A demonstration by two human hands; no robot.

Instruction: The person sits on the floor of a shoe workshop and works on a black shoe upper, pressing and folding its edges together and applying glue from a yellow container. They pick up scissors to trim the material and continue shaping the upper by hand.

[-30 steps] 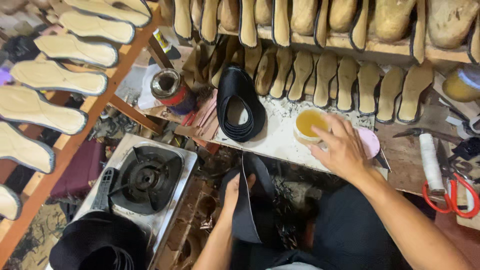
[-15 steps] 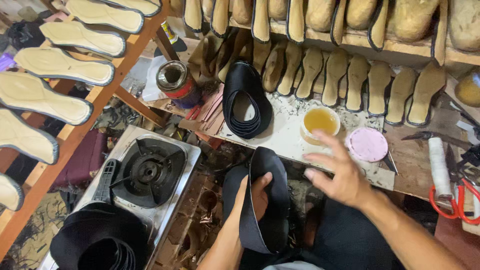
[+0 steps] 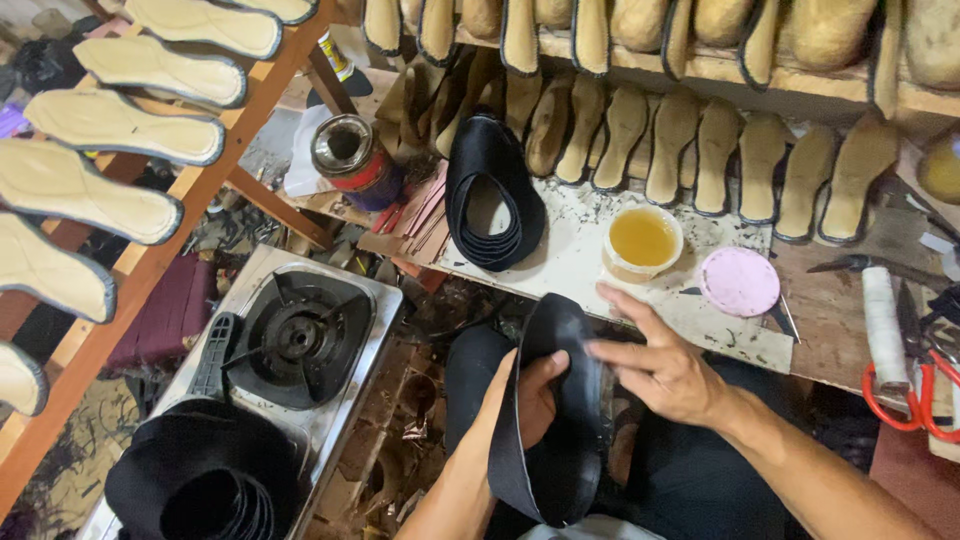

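- Left hand (image 3: 535, 400): fingers closed on a black strip (image 3: 560, 420), near centre, below the counter (image 3: 570, 265) edge.
- Right hand (image 3: 665, 365): fingers spread flat, touching the strip's right side.
- Glue cup (image 3: 642, 240): on counter, just beyond.
- Pink lid (image 3: 739, 281): right of cup.

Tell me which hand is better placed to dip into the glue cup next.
Probably the right hand: it is free, fingers only touching the black rubber band, and lies just below the glue cup. The left hand is gripping the band.
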